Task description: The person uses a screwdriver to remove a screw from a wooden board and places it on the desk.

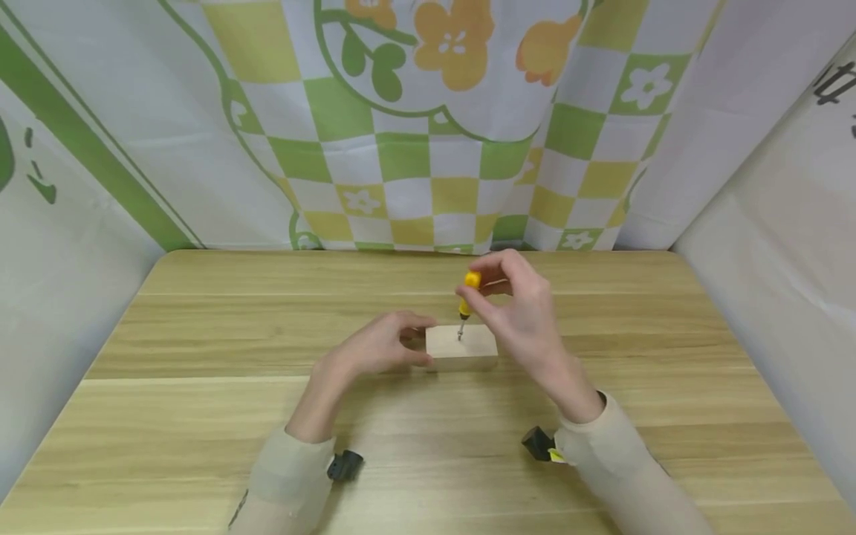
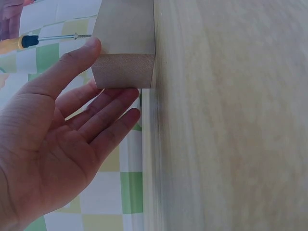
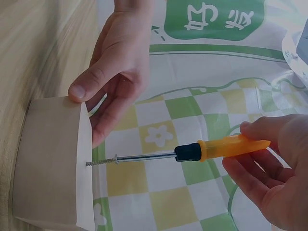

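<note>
A pale wooden block (image 1: 461, 362) lies on the table, its left end between the thumb and fingers of my left hand (image 1: 377, 345). My right hand (image 1: 524, 316) pinches the yellow handle of a screwdriver (image 3: 231, 147) between thumb and fingertips, above the block. Its dark collar and thin metal shaft (image 3: 144, 157) point down to the block. At the shaft's tip is a threaded screw (image 3: 101, 162), standing upright with its point at the block's top face. Most of the screw's thread shows above the wood.
The wood-grain table (image 1: 200, 438) spreads around both hands. A checked, flowered curtain (image 1: 401, 156) hangs at its back edge, with white sheets on both sides. A small black device (image 1: 345, 465) sits at the left sleeve and another black device (image 1: 537, 443) at the right.
</note>
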`<act>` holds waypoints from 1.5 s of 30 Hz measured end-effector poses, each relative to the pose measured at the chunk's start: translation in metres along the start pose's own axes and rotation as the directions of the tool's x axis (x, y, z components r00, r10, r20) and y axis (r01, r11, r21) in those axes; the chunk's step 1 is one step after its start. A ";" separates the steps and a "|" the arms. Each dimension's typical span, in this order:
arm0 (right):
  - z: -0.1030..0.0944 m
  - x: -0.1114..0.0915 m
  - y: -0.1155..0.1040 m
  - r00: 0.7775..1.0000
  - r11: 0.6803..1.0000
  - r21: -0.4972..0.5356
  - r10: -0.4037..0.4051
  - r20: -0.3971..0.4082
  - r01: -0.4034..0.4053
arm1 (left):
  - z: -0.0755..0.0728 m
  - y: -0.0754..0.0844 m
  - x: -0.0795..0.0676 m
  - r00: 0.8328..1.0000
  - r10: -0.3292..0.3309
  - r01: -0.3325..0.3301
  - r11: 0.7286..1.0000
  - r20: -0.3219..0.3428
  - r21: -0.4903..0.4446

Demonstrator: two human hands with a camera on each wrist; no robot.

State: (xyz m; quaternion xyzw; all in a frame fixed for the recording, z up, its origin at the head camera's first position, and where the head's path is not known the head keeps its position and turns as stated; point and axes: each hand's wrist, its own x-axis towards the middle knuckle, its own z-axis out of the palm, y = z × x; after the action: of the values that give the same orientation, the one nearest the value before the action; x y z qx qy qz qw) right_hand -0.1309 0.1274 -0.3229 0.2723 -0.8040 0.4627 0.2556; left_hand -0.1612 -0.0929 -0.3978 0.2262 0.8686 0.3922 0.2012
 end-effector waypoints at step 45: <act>0.004 -0.004 0.004 0.997 0.996 0.045 0.074 -0.017 -0.073 | 0.001 0.000 0.002 1.000 -0.005 0.005 1.000 0.006 -0.017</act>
State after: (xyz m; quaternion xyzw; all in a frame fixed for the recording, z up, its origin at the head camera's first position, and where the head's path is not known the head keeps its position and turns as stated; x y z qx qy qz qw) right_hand -0.1317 0.1264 -0.3294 0.2440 -0.8004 0.4922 0.2399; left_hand -0.1622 -0.0917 -0.3987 0.2234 0.8652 0.3983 0.2068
